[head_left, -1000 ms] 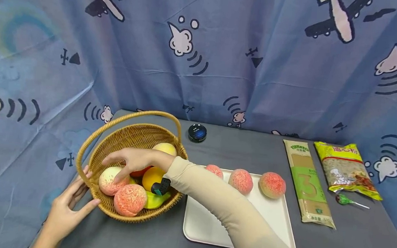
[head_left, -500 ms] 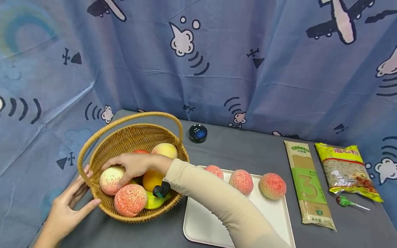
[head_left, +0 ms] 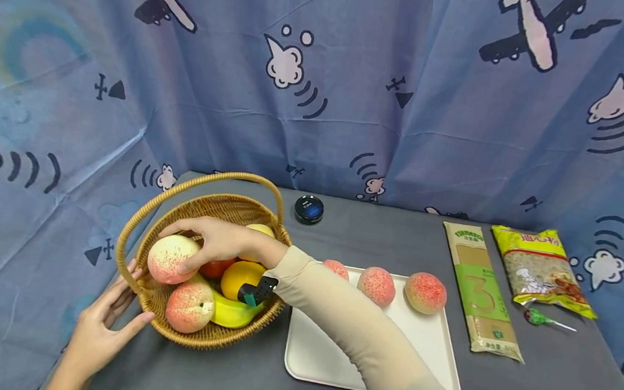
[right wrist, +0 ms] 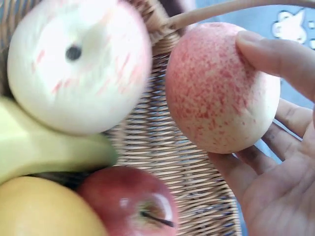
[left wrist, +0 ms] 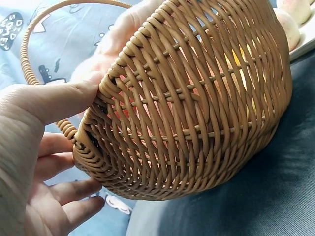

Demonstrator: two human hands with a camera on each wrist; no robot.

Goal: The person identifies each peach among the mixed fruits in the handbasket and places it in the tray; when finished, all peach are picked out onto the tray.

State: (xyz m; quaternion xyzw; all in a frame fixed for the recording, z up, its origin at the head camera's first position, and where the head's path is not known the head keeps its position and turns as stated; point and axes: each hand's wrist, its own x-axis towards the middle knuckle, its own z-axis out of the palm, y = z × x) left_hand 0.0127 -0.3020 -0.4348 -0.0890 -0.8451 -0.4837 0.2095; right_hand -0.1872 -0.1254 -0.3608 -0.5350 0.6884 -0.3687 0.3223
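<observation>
My right hand (head_left: 219,240) holds a pale pink-speckled peach (head_left: 168,259) above the left part of a wicker basket (head_left: 198,341), its thumb on one side and fingers round the other. In the right wrist view this peach (right wrist: 221,93) appears apart from the fruit below. A second peach (head_left: 190,307), a banana (head_left: 233,313), a red apple (head_left: 216,267), an orange fruit (head_left: 238,277) and a partly hidden yellowish fruit (head_left: 260,232) lie in the basket. At the basket's left end, my left hand (head_left: 96,331) grips the rim between thumb and fingers, plain in the left wrist view.
A white tray (head_left: 327,359) right of the basket carries three peaches (head_left: 376,286) along its far side. Behind stands a small dark round can (head_left: 308,210). Farther right lie a noodle packet (head_left: 484,291), a yellow food bag (head_left: 546,269) and a lollipop (head_left: 536,317). The basket's handle (head_left: 210,179) arches overhead.
My right hand has closed round the left peach and raised it slightly from the basket. The neighbouring peach has rolled, its dark stem spot now showing. My left hand stays at the rim.
</observation>
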